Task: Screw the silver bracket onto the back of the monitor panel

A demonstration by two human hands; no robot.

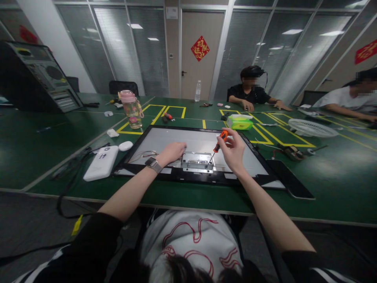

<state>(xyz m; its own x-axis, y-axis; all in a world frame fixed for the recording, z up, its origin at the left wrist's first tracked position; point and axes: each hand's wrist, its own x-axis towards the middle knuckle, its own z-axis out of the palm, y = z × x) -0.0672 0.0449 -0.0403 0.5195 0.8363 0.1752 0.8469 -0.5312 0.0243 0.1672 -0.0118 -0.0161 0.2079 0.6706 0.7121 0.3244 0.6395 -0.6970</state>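
A flat display panel (pixel 167 137) with a black frame lies on the green table before me, its pale back upward. Near its front edge sits a silver metal bracket (pixel 198 169). My right hand (pixel 234 153) grips an orange and black screwdriver (pixel 223 136), tilted, with its shaft reaching down to the bracket's right part. At the bracket's upper left corner is my left hand (pixel 172 153), fingers curled together; what they hold, if anything, is hidden. Thin cables (pixel 144 155) lie on the panel left of that hand.
Left of the panel are a white power bank (pixel 101 163) and a pink-lidded bottle (pixel 131 110). A black phone-like slab (pixel 291 181) lies at its right corner. Behind it stands a green tissue pack (pixel 240 122). A computer case (pixel 44 74) is far left; two people sit across.
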